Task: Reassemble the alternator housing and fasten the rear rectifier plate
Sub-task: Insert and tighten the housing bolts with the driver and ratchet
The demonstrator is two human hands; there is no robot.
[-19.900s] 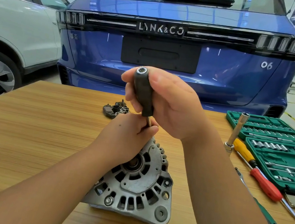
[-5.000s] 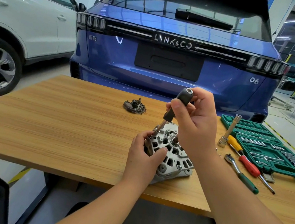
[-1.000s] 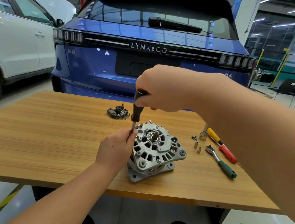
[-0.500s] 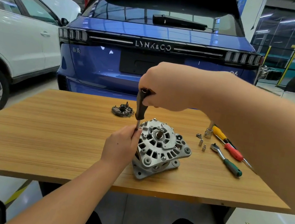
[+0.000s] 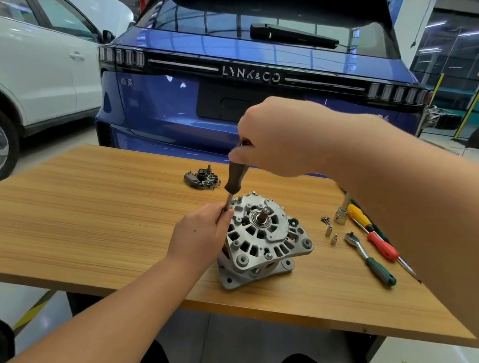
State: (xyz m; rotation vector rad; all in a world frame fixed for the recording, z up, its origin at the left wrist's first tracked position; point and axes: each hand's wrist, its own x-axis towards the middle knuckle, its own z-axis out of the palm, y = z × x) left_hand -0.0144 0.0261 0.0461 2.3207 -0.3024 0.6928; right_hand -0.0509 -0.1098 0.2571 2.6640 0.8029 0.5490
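Right hand (image 5: 283,138) clenched round the driver handle (image 5: 234,177) — left hand (image 5: 199,236) pinching its shaft against the alternator (image 5: 266,242).

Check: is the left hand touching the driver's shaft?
Touching. The head view shows the left hand pinching the driver low on its shaft, beside the alternator.

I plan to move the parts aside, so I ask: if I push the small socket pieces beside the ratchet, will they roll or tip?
The small socket pieces look like short metal cylinders standing on end, so a push would probably tip them. Once down, they would likely roll on the smooth table. Being small, they are probably light and easy to scatter toward the ratchet.
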